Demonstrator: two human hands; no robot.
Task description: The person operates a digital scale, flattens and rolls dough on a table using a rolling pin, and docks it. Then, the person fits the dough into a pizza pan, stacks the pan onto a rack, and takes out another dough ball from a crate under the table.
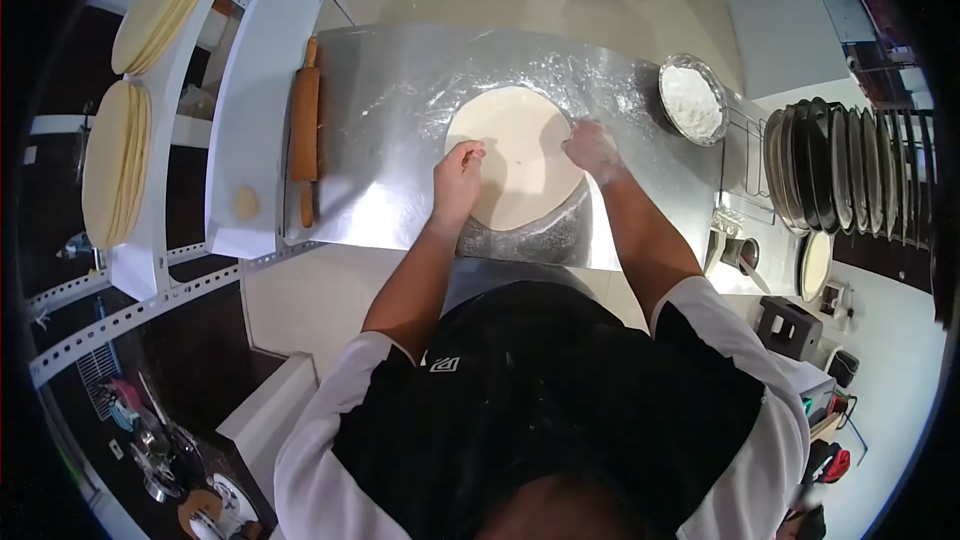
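A flat, round sheet of pale dough (525, 165) lies on the floured metal table (385, 110) in front of me. At its left edge is my left hand (459, 178), with the fingers curled closed on the rim and the thumb on top. On the opposite side, my right hand (595, 148) is closed at the right rim, its fingertips partly hidden and its skin dusted with flour. Shadows from both hands fall across the dough. A dark, floured patch (530, 243) of the tabletop shows below the near edge.
A wooden rolling pin (305, 130) lies along the table's left end. The flour bowl (692, 100) stands at the far right corner. Stacked dough rounds (118, 165) sit on the left shelf, and a small dough lump (246, 203) lies nearby. Several round pans (845, 165) are racked at right.
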